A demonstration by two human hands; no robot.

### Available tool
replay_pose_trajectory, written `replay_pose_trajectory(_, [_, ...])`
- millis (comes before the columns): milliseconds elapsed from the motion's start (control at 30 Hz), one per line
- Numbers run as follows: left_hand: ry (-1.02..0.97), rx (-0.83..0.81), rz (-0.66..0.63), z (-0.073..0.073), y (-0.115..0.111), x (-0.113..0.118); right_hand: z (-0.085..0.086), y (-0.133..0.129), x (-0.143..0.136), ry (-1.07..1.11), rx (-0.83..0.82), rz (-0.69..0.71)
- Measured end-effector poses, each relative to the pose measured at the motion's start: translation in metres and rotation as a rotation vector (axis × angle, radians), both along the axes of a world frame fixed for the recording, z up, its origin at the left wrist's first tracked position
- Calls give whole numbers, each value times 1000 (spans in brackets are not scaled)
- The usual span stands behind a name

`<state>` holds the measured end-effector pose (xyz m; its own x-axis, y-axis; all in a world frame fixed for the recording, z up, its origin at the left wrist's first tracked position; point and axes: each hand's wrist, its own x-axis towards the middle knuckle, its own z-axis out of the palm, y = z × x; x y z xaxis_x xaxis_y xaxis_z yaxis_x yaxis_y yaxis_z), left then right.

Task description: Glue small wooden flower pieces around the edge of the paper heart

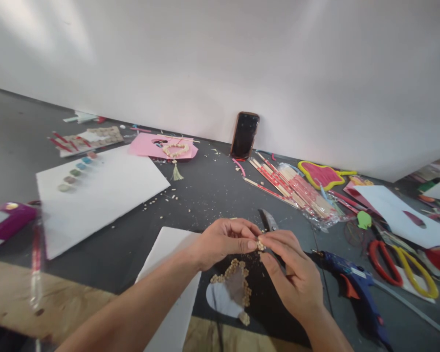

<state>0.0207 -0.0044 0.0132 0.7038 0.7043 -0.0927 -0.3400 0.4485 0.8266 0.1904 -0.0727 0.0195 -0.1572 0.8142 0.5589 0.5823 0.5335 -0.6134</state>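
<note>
"State of the hands?"
"My left hand (229,243): thumb and fingers pinched on a small beaded cluster (261,246). My right hand (297,276): half curled, fingertips at its far side — I cannot tell whether they grip."
"Step?"
"Working that one cluster, I judge. The next move calls for a light, steady pinch, the piece being tiny."
"Surroundings?"
"Just below, on the bench (198,198): a pale shape (223,297), part-edged with similar clusters. Cutters (268,220) beyond my fingers; glue gun (352,278) to the right."
"Unclear?"
"Fingertips cover much of the cluster. Cutter handles vanish behind my right hand — held or lying, unknown."
</note>
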Motion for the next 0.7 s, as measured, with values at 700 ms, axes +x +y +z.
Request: replay_pose_trajectory(700, [76,60,-25,-1,2,-1,0,1,-1,-1,-8,18])
